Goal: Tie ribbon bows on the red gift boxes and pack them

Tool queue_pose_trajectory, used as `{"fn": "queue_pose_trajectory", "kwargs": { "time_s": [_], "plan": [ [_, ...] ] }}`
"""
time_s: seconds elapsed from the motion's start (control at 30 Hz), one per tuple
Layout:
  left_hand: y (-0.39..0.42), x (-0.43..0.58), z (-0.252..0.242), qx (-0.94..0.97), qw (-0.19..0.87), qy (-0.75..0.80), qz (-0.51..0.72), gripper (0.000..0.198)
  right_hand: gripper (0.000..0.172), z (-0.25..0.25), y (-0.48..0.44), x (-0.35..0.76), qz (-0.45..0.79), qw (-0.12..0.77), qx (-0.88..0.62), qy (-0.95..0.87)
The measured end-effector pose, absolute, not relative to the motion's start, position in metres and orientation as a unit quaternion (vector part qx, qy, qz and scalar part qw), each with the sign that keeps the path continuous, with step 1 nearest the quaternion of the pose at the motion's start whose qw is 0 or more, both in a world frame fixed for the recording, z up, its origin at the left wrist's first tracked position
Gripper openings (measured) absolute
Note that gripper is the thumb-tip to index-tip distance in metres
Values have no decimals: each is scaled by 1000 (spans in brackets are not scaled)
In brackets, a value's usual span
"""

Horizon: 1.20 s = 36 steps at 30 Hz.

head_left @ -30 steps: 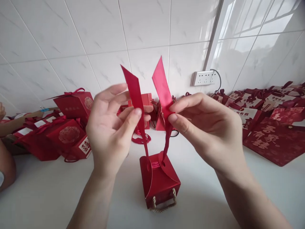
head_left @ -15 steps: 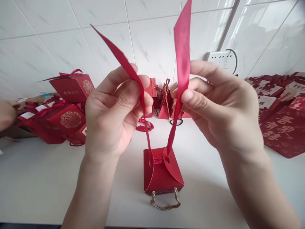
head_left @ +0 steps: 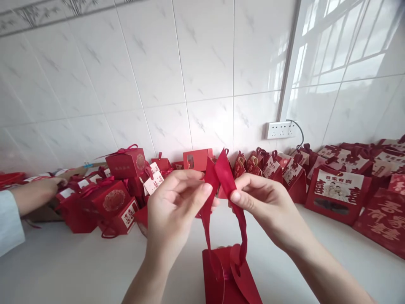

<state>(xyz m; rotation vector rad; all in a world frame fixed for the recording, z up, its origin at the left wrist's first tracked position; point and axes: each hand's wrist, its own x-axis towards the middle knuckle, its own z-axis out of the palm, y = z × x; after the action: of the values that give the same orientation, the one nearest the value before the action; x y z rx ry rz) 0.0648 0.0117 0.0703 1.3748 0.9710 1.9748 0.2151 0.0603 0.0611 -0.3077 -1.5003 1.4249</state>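
A small red gift box (head_left: 229, 278) stands on the white table in front of me, its two curved flaps folded inward. A red ribbon (head_left: 225, 171) runs up from holes in the flaps, its two ends raised and close together. Between thumb and fingers, my left hand (head_left: 180, 207) pinches the left end. My right hand (head_left: 262, 200) has the right end pinched the same way. The lower front of the box is cut off by the picture's edge.
Several red gift boxes (head_left: 115, 198) crowd the left side, where another person's hand (head_left: 41, 194) reaches in. Rows of printed red gift bags (head_left: 338, 194) fill the right. A power strip (head_left: 280, 130) is on the tiled wall behind.
My hands have brought the two ribbon ends closer together, nearly touching. The view has tilted up, showing more wall, and the box now sits lower in the picture.
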Motion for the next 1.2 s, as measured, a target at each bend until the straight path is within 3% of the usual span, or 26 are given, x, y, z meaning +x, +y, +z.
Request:
{"fn": "queue_pose_trajectory", "kwargs": {
  "time_s": [0.17, 0.3, 0.5, 0.77, 0.9, 1.2],
  "plan": [
    [6, 70, 71, 506, 251, 384, 731, 17, 20, 62, 55, 214, 609, 480, -105, -622],
    [3, 76, 71, 518, 165, 417, 728, 3, 26, 62, 51, 214, 597, 482, -117, -630],
    [-7, 74, 73, 579, 12, 434, 690, 15, 26, 61, 49, 214, 568, 492, -126, -647],
    [-9, 80, 72, 557, 91, 406, 719, 13, 22, 62, 46, 212, 557, 490, -119, -660],
    [-6, 76, 72, 546, 85, 390, 737, 25, 21, 61, 45, 213, 541, 493, -122, -671],
    [2, 55, 69, 571, 88, 356, 734, 13, 22, 61, 54, 219, 549, 500, -136, -656]
  ]
}}
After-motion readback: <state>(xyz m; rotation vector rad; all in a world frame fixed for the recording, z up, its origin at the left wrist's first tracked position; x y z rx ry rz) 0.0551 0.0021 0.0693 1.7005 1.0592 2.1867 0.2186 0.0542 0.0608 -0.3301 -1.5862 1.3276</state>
